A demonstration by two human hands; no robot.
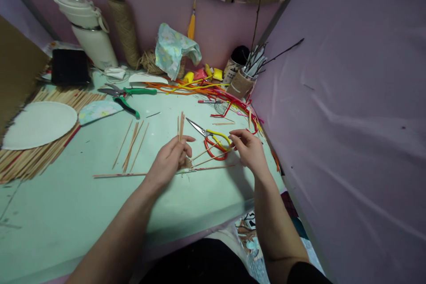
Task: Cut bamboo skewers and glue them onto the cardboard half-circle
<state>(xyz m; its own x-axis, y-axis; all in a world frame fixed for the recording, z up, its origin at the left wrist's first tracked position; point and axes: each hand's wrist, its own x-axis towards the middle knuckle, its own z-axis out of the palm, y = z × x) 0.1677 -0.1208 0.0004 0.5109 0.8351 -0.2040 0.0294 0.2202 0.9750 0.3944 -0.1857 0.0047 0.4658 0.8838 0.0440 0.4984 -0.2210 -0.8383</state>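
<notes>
Several thin wooden sticks (181, 125) stand upright in my left hand (171, 155), gripped between thumb and fingers. My right hand (248, 147) is closed in a pinch beside the scissors (199, 128), which have one yellow and one red handle; what its fingertips hold is too small to make out. Two or so loose sticks (208, 159) slant between my hands, partly over the scissors' red loop. Under my left wrist passes a long thin stick (116, 175) lying across the table. A small group of short sticks (132, 146) lies to the left.
Green-handled pruning shears (123, 97) lie farther back. At left, a white oval piece (40, 125) rests on a mass of sticks (63, 151). Orange, yellow and red pipe cleaners (186, 88) spread along the back. A white bottle (93, 40), twine spool (124, 31) and twig holder (241, 83) stand near the wall.
</notes>
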